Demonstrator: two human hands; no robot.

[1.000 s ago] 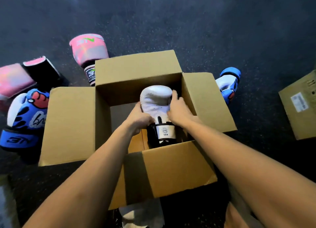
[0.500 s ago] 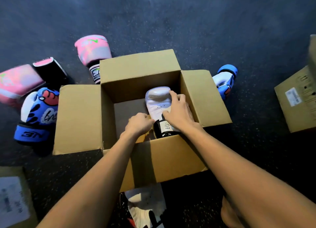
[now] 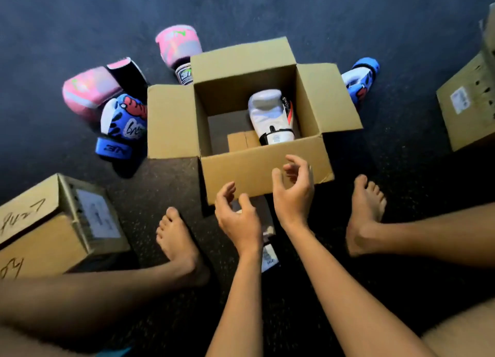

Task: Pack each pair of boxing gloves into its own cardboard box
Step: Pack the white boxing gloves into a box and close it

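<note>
An open cardboard box point(image 3: 267, 166) stands on the dark floor with its flaps spread. A white boxing glove point(image 3: 267, 112) lies inside it against the right wall, cuff toward me. My left hand point(image 3: 238, 214) and my right hand point(image 3: 293, 193) hover in front of the box's near flap, fingers loosely curled, holding nothing. Under my hands a second white glove point(image 3: 269, 257) lies on the floor, mostly hidden. Two pink gloves point(image 3: 179, 45) point(image 3: 88, 91) and a blue cartoon glove point(image 3: 123, 126) lie left of the box. Another blue glove point(image 3: 361, 78) peeks out behind the right flap.
A closed labelled cardboard box point(image 3: 53, 230) sits at the near left and another point(image 3: 466, 107) at the far right. My bare feet point(image 3: 176, 244) point(image 3: 364, 212) rest on the floor on either side of my hands.
Both hands let go of the white glove and pulled back out of the box toward me. The glove now lies inside. The view has tilted down, showing my feet.
</note>
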